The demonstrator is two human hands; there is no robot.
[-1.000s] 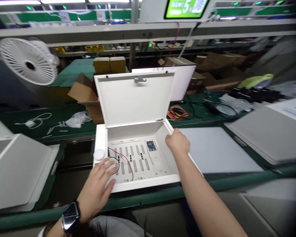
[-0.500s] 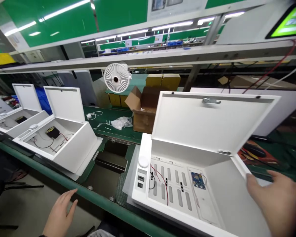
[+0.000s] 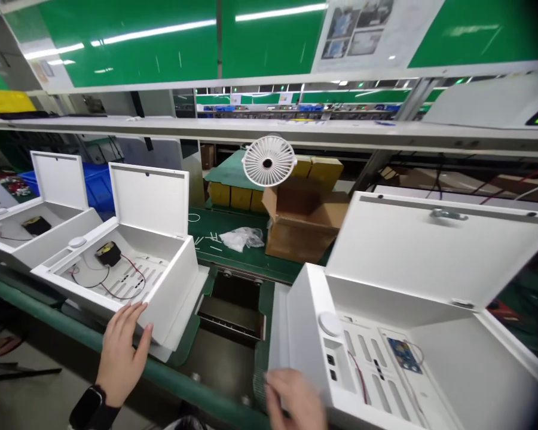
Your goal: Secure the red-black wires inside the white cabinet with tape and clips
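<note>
My left hand (image 3: 124,352), with a dark watch on its wrist, is at the front wall of the middle white metal box (image 3: 174,298). Its fingers are stretched out with the thumb apart; whether they touch the wall I cannot tell. That box has its lid raised and holds a black part (image 3: 108,254) with red and black wires. My right hand (image 3: 296,399), smeared by motion, is beside the lower left corner of the right white box (image 3: 302,334). Inside this lidded box are a slotted floor, a blue circuit board (image 3: 404,355) and a red wire.
A third white box (image 3: 67,233) stands at far left by a blue bin (image 3: 99,185). Behind the line are a cardboard box (image 3: 296,239), a clear plastic bag (image 3: 242,237) and a small white fan (image 3: 269,161). A gap with rollers separates the two nearer boxes.
The view has turned left, shifting the boxes rightward. My right hand has left the right box's far side wall for its near left corner. My left hand has moved up to the middle box.
</note>
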